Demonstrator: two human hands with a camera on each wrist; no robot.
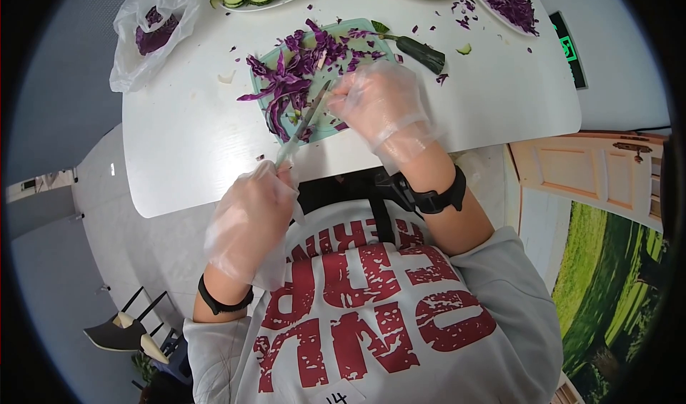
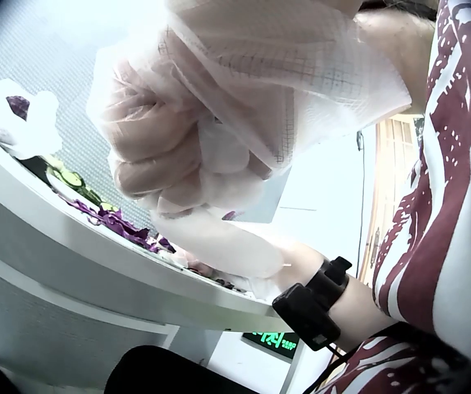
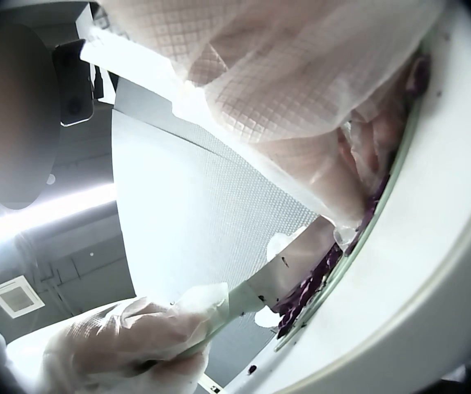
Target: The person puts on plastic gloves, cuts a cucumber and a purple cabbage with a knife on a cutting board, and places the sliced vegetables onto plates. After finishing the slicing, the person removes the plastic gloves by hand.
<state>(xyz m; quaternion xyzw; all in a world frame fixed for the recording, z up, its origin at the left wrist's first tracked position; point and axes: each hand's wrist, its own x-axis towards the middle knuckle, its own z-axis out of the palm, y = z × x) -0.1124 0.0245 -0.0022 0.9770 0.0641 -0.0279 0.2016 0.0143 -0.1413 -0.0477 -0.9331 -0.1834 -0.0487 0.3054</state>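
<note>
Evidently, the gloved fingers of the left hand are wrapped around the pale green handle of a steel-bladed knife; those of the right hand are bent close to the blade's tip, though whether they pinch anything cannot be told. Beneath them, ragged purple cabbage strips lie loose on a pale green rectangular cutting board. The step in hand appears to be reducing these strips to finer pieces; a further cut would call for gathering them and keeping the right fingertips clear of the edge. Beyond, a dark green cucumber end and finely shredded purple cabbage on a plate occupy the white desk.
</note>
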